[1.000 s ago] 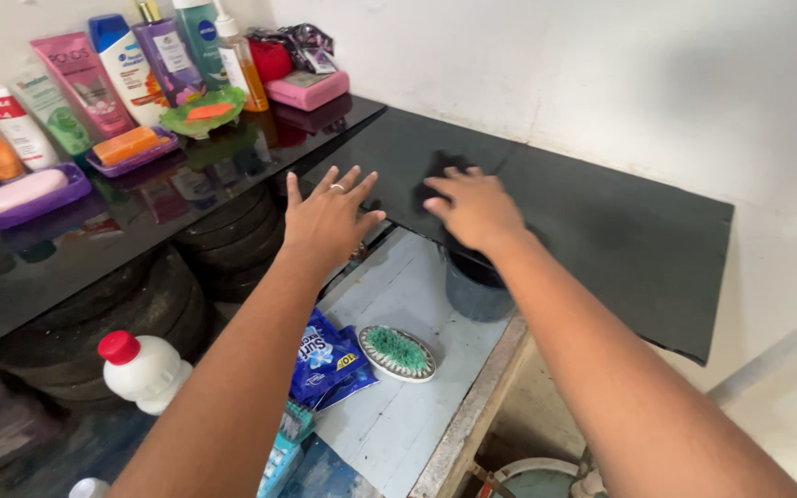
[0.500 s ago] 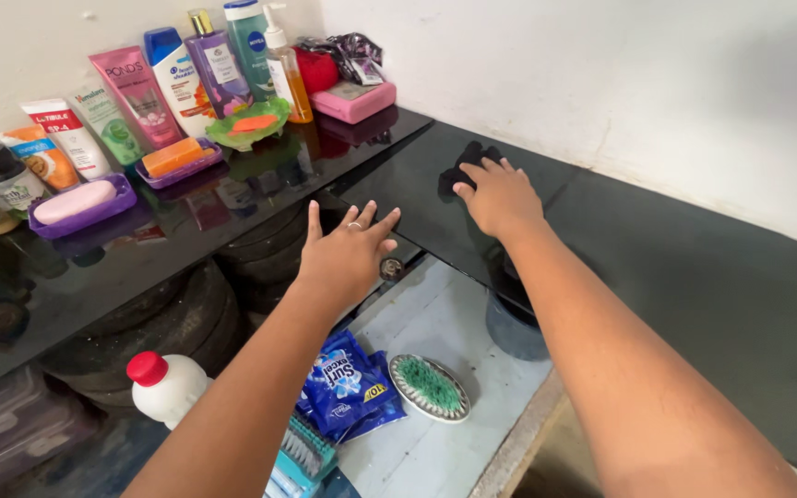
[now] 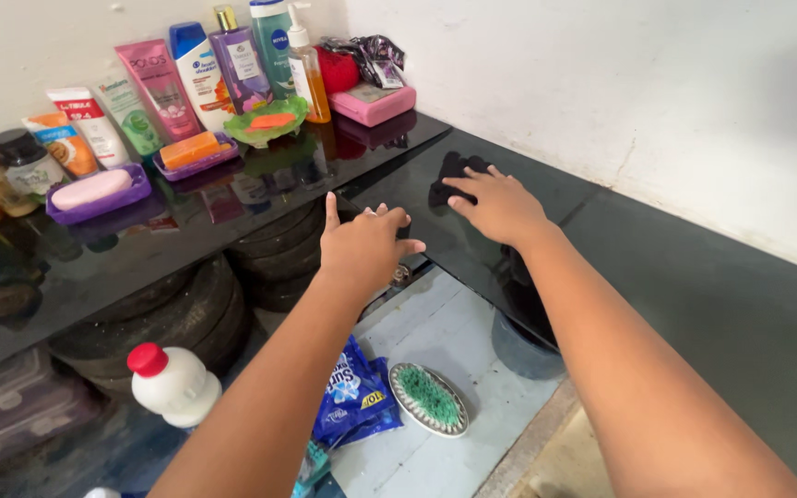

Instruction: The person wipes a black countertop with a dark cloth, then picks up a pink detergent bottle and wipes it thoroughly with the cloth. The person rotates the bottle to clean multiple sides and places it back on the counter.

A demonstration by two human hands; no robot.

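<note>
Black cloth (image 3: pixel 451 175) lies bunched on the dark glossy counter (image 3: pixel 657 277), near the inner corner where the two counter runs meet, close to the white wall (image 3: pixel 601 83). Right hand (image 3: pixel 500 205) rests palm down on the cloth, fingers spread flat over its near edge; nothing is gripped, only pressed. Left hand (image 3: pixel 362 244) sits at the front edge of the counter just left of the right hand, fingers curled loosely, index finger raised; whether it touches the edge cannot be told. A ring shows on one finger.

Below the counter edge: a pale painted board (image 3: pixel 435 341) carrying a green scrub brush (image 3: pixel 428 397) and blue sachets (image 3: pixel 354 392), side by side. A white bottle with red cap (image 3: pixel 170 383) stands further left on the floor level. Stacked dark tyres (image 3: pixel 154 318) sit under the left counter run.

On the left run, against the wall: a row of tubes and bottles (image 3: pixel 205 69), purple soap dishes (image 3: pixel 99 192) holding bars, a green leaf-shaped dish (image 3: pixel 271 120), a pink box (image 3: pixel 373 101).
</note>
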